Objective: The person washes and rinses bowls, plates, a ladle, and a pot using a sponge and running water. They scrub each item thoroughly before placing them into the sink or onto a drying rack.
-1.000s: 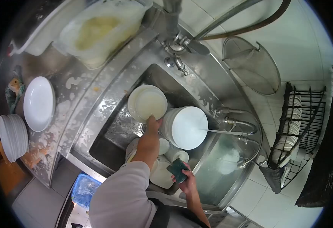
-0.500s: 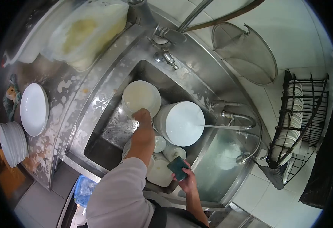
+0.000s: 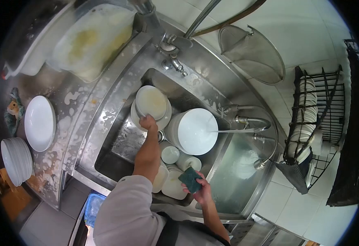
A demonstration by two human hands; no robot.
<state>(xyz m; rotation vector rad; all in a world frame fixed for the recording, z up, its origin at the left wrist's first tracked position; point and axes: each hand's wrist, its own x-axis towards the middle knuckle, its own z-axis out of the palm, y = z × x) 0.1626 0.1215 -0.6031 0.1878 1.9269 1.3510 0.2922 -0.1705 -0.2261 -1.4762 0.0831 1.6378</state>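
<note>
My left hand [image 3: 148,122] grips the lower rim of a round bowl [image 3: 153,102], tilted above another round dish [image 3: 167,117] in the left basin. A green scouring pad [image 3: 190,180] is in my right hand [image 3: 203,192], over the near part of the basin. Between the hands stand a small cup [image 3: 170,155], another cup [image 3: 187,161] and squarish dishes [image 3: 174,186]. A stack of large white plates [image 3: 198,131] leans to their right, with water running onto the top one.
The running tap [image 3: 253,130] reaches over the right basin [image 3: 233,176], which holds cloudy water. Plates [image 3: 40,123] and a plate stack [image 3: 17,161] stand on the left counter. A wire rack [image 3: 325,108] and a strainer [image 3: 251,53] hang on the wall.
My left hand has raised the bowl off the dish beneath, which now shows around its lower right side. My right hand still holds the pad. The camera view has shifted slightly.
</note>
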